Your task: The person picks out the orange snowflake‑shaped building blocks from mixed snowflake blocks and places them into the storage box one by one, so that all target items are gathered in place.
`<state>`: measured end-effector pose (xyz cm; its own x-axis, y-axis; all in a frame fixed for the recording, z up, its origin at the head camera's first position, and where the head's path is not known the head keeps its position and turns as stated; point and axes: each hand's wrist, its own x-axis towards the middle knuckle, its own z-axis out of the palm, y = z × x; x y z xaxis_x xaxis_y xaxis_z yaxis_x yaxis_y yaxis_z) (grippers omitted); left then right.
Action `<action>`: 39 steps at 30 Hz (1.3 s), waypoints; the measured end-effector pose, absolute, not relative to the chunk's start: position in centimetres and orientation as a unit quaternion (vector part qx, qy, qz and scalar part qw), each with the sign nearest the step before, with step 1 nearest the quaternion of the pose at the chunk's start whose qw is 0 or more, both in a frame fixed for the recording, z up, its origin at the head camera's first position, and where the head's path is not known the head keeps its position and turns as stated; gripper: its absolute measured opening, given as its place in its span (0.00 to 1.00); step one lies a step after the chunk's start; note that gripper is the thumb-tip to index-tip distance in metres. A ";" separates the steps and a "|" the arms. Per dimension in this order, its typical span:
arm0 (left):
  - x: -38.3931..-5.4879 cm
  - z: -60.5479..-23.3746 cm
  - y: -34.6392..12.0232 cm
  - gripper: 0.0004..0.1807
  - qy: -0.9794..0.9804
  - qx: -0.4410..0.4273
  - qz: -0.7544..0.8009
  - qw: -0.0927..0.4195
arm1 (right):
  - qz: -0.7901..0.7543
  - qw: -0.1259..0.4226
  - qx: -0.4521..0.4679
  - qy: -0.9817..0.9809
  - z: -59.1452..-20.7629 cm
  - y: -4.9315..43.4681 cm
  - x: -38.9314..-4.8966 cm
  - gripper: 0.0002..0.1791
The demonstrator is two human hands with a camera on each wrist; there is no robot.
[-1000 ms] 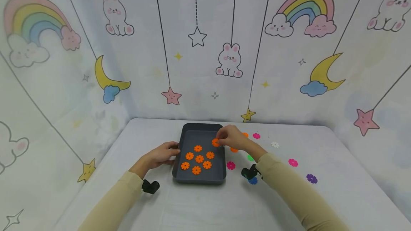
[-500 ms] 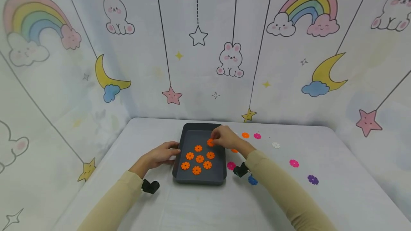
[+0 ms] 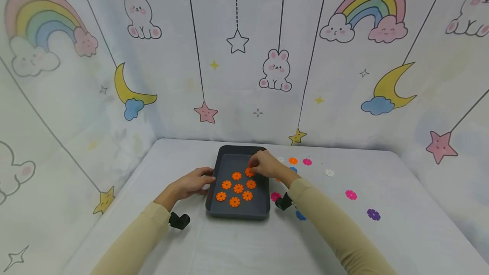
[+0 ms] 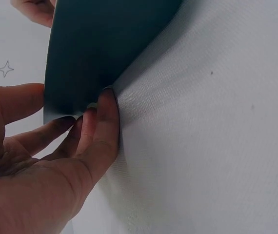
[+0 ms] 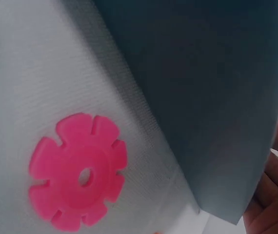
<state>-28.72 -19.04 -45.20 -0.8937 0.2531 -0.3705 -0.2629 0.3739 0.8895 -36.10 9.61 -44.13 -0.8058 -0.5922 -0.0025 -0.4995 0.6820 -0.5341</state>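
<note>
A dark grey rectangular tray [image 3: 227, 163] lies on the white table, holding several orange notched plastic discs [image 3: 238, 188]. At its left side, my left hand [image 3: 195, 181] holds the tray. The left wrist view shows the thumb at the rim and the fingertips tucked against the lower edge of the wall [image 4: 105, 44]. Over the tray's far right part, my right hand [image 3: 265, 164] pinches one orange disc [image 3: 249, 172] just above the tray floor. In the right wrist view, the tray's wall [image 5: 207, 97] hides most of that hand [image 5: 275, 195], including its fingertips and the disc.
Right of the tray lie loose discs: a pink one [image 3: 275, 197] beside its wall, a blue one [image 3: 301, 215], a purple one [image 3: 373, 214], a white one [image 3: 329, 173] and an orange one [image 3: 293, 161]. A cartoon-printed cloth [image 3: 172, 75] rises behind the table.
My right hand has moved left over the tray's right wall, bringing the orange disc inside and down close to the floor. My left hand has stayed at the tray's left side.
</note>
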 end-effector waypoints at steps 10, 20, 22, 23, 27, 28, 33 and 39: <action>-28.8 -45.2 -19.0 0.30 0.796 -0.001 0.560 0.232 | -0.242 0.105 -0.282 0.923 -44.4 9.1 -36.1 0.08; -28.8 -45.4 -19.1 0.30 0.795 -0.003 0.560 0.233 | -0.228 0.096 -0.281 0.927 -44.6 8.9 -36.0 0.08; -28.8 -45.4 -19.1 0.30 0.795 -0.004 0.561 0.231 | -0.223 0.093 -0.280 0.929 -44.5 8.8 -36.0 0.08; -28.8 -45.4 -19.1 0.30 0.795 -0.004 0.561 0.230 | -0.220 0.092 -0.279 0.930 -44.5 8.7 -36.0 0.08; -28.9 -45.4 -19.0 0.30 0.796 -0.005 0.560 0.228 | -0.207 0.094 -0.272 0.935 -44.2 8.5 -36.0 0.07; -28.9 -45.4 -19.0 0.30 0.797 -0.005 0.560 0.228 | -0.205 0.097 -0.269 0.936 -44.1 8.5 -35.9 0.07; -29.0 -45.4 -18.9 0.30 0.797 -0.005 0.560 0.227 | -0.196 0.101 -0.263 0.939 -43.7 8.5 -35.7 0.08; -28.8 -45.4 -19.0 0.30 0.794 -0.004 0.564 0.228 | -0.199 0.090 -0.294 0.931 -43.0 9.3 -35.1 0.14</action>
<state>-28.79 -18.95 -45.38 -0.8961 0.2506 -0.3664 -0.2635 0.3640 0.8934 -35.10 9.29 -43.02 -0.8116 -0.5821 -0.0500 -0.5109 0.7486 -0.4226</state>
